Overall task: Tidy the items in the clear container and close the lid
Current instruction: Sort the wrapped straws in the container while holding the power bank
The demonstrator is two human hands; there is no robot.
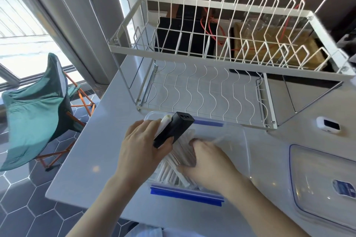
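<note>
The left hand has its fingers closed around a black block and a white stick over the clear container, which sits at the bench's near edge. Inside it, the right hand presses curled fingers onto white sticks, gripping nothing that shows. The lid lies off, at the bench's right edge.

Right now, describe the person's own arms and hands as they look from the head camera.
Both forearms are bare, with no sleeves in view. The left hand and right hand wear no gloves, and no rings, watch or bracelet show. A bit of pale clothing appears at the bottom edge.
</note>
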